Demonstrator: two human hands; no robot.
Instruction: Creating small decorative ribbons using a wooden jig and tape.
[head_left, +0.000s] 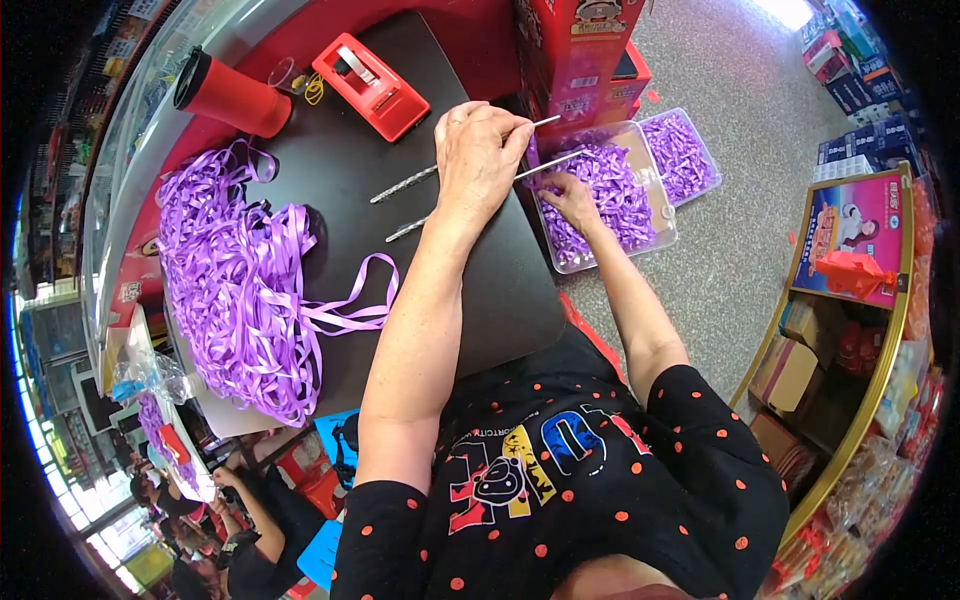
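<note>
Two long thin metal rods lie slantwise across the dark table's edge, an upper rod (402,184) and a lower rod (408,229), their left ends twisted like drill bits. My left hand (478,155) is closed over the upper rod, thumb and forefinger together near its right end. My right hand (575,205) reaches over a clear plastic box (655,225) filled with short purple ribbon pieces (615,185). Its fingers pinch at purple ribbon by the box's left side, below the lower rod's tip; the fingertips are partly hidden. A strip of purple ribbon (531,160) shows between my hands.
A big heap of purple ribbon (240,290) covers the table's left side, with a loop trailing rightward. Behind stand a red tape dispenser (372,88) and a red tumbler (235,95). Another ribbon box (683,155) and a tall red carton (575,60) are at right. People work lower left.
</note>
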